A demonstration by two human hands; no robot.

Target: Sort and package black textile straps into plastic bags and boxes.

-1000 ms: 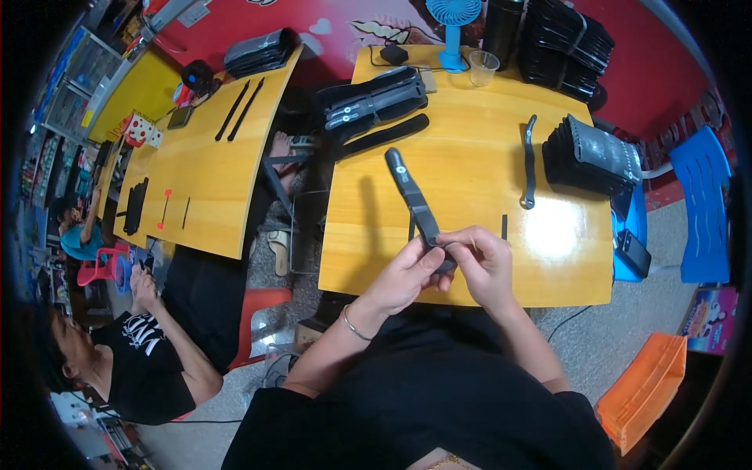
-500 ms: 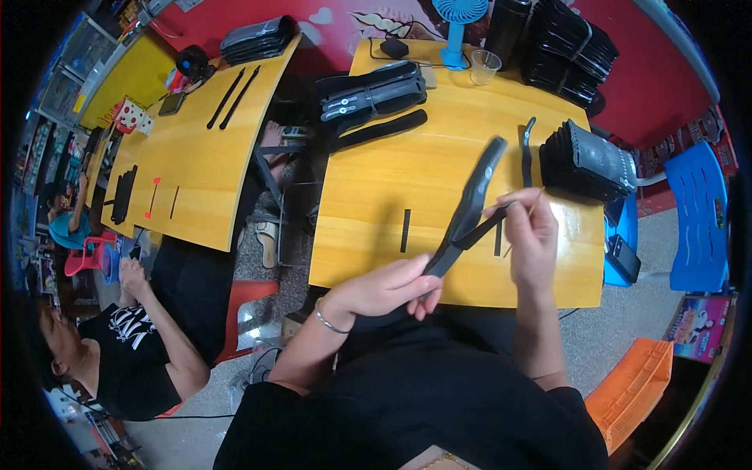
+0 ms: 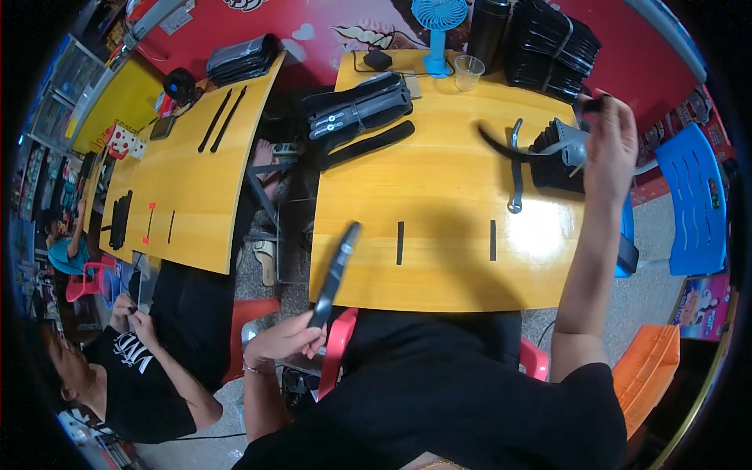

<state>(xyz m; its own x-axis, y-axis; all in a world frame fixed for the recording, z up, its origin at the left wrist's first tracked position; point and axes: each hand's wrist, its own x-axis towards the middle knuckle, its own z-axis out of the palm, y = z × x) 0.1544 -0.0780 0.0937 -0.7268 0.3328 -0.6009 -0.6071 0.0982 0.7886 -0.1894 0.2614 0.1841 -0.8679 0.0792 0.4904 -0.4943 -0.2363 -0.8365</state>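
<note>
My left hand (image 3: 291, 337) is closed around the lower end of a flat black strap (image 3: 337, 270), which tilts up over the near left edge of the table. My right hand (image 3: 613, 149) is raised at the far right, closed on a black strip, next to a stack of black straps (image 3: 558, 160). A curved black band (image 3: 505, 149), smeared by motion, stretches leftward from near that hand; whether it is the same strip is hard to see. Beneath it lies another black strap (image 3: 516, 176) on the table.
The yellow table (image 3: 360, 188) bears two black marks, bundled black straps (image 3: 360, 110), a blue fan (image 3: 439, 35), a plastic cup (image 3: 468, 72) and a tied black stack (image 3: 552, 51). A blue chair (image 3: 689, 200) and orange crate (image 3: 646, 376) stand right. A co-worker (image 3: 149, 376) sits left.
My hands have parted. The left has drawn back leftward with the strap, away from the table's middle; the right has swung up and right to the stack with the black strip.
</note>
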